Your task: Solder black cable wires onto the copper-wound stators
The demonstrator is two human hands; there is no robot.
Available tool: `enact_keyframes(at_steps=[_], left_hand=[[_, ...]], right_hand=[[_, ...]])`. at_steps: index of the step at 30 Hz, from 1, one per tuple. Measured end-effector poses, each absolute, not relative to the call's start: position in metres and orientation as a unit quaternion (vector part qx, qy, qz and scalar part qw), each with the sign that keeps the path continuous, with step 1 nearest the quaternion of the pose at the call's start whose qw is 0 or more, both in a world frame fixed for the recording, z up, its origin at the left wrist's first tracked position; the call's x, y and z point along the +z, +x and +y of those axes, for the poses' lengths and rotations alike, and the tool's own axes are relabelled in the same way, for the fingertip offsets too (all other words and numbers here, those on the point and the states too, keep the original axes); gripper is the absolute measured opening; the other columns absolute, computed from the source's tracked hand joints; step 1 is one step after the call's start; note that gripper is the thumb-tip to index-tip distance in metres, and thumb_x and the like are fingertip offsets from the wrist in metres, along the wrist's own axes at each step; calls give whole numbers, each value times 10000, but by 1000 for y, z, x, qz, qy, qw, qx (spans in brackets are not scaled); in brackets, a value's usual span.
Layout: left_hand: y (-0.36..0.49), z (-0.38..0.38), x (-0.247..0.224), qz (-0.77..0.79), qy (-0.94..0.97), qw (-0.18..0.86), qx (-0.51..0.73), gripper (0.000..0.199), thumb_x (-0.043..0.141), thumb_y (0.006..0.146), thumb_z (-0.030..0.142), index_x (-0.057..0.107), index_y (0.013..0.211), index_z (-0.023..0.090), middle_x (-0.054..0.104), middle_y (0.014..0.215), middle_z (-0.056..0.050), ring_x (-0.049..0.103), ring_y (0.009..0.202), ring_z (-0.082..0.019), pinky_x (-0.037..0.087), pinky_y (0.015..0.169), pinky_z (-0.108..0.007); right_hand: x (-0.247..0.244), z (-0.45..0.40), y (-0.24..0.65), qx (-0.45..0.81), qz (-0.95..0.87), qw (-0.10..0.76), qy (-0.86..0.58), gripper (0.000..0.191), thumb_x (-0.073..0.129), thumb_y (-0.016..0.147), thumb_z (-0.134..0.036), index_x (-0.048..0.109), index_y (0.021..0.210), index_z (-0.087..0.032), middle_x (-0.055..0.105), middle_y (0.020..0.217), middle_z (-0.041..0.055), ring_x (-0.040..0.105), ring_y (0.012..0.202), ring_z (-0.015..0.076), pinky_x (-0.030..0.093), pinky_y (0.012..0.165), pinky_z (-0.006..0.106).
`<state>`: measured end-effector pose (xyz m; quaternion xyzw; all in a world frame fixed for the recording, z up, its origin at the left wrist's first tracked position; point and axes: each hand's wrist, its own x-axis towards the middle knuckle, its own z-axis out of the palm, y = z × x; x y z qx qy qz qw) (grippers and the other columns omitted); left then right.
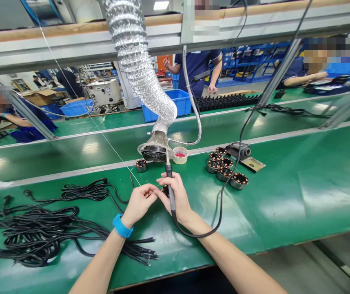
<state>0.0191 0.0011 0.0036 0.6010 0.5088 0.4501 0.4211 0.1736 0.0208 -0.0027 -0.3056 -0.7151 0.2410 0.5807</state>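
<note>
My left hand [141, 200], with a blue wristband, is closed in a pinch where a thin solder wire [110, 145] comes down from the upper left. My right hand [176, 194] is closed around a soldering iron [170, 192], its tip pointing up and away from me. Between the hands, a copper-wound motor stator [164, 189] is mostly hidden by the fingers. The fingertips of both hands meet just in front of it. Another stator [141, 165] sits farther back on the green bench, beside a fume extractor hood [154, 147].
Coiled black power cords [43, 228] lie at left. Several stators [224, 165] stand grouped at right, before a soldering iron stand [239, 151]. A small tub [180, 155] with red contents is near the hood. The iron's cable [220, 204] loops over my right forearm. Co-workers sit and stand beyond.
</note>
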Motion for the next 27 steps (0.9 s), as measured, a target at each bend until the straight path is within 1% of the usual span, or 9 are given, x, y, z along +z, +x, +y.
enact_keyframes(at_steps=[3, 6, 8, 10, 13, 15, 17, 22, 27], left_hand=[[22, -2, 4, 500, 620, 429, 425, 233, 642, 854, 346, 662, 778, 127, 610, 711, -13, 518, 669, -134, 398, 628, -237], [18, -1, 8, 499, 627, 435, 411, 272, 629, 874, 397, 685, 850, 132, 640, 793, -33, 538, 730, -152, 415, 682, -252], [13, 1, 11, 494, 635, 435, 404, 275, 631, 875, 411, 685, 852, 142, 636, 813, -32, 537, 758, -153, 416, 709, -253], [9, 3, 12, 491, 631, 453, 395, 288, 636, 872, 430, 665, 823, 148, 599, 759, -14, 517, 705, -134, 403, 658, -240], [7, 5, 11, 494, 587, 511, 387, 344, 645, 853, 489, 641, 836, 146, 515, 660, 25, 405, 526, -81, 297, 495, -215], [9, 5, 9, 501, 555, 533, 395, 376, 674, 824, 509, 652, 847, 135, 477, 633, 40, 321, 477, -56, 214, 458, -212], [12, 4, 8, 512, 530, 537, 412, 389, 716, 782, 506, 676, 831, 123, 462, 612, 43, 292, 477, -50, 187, 462, -215], [17, 7, 5, 546, 487, 503, 459, 312, 753, 724, 433, 705, 756, 126, 443, 515, 50, 287, 468, -62, 197, 469, -227], [15, 16, -4, 569, 470, 457, 496, 200, 712, 722, 353, 700, 717, 153, 535, 525, 28, 376, 480, -89, 277, 498, -237]], right_hand=[[-4, 21, 173, 239, -727, 571, -297, 143, 584, 902, -148, 592, 997, -255, 521, 1138, 67, 591, 1080, 202, 525, 933, 380], [-5, 22, 176, 244, -720, 572, -309, 115, 577, 898, -157, 583, 958, -255, 518, 1086, 56, 598, 1007, 191, 537, 893, 367], [-6, 24, 178, 249, -712, 576, -315, 114, 584, 889, -161, 572, 951, -256, 514, 1058, 46, 599, 965, 181, 541, 868, 354], [-6, 25, 181, 255, -711, 574, -316, 120, 575, 887, -153, 560, 948, -256, 510, 1040, 39, 601, 939, 171, 542, 850, 340], [-5, 26, 183, 261, -717, 563, -318, 120, 552, 890, -146, 550, 944, -253, 504, 1021, 35, 607, 922, 166, 546, 833, 326], [-5, 25, 183, 264, -722, 556, -317, 127, 540, 889, -140, 548, 953, -249, 498, 1016, 34, 612, 900, 160, 550, 820, 317], [-6, 25, 183, 266, -731, 545, -313, 147, 526, 890, -125, 549, 971, -245, 490, 1020, 34, 615, 876, 151, 551, 809, 308], [-10, 24, 181, 256, -750, 522, -317, 170, 494, 908, -117, 566, 995, -244, 491, 1037, 42, 616, 873, 149, 551, 804, 303], [-8, 26, 185, 244, -722, 543, -353, 177, 487, 942, -175, 626, 1024, -247, 537, 1002, 48, 620, 866, 163, 558, 789, 314]])
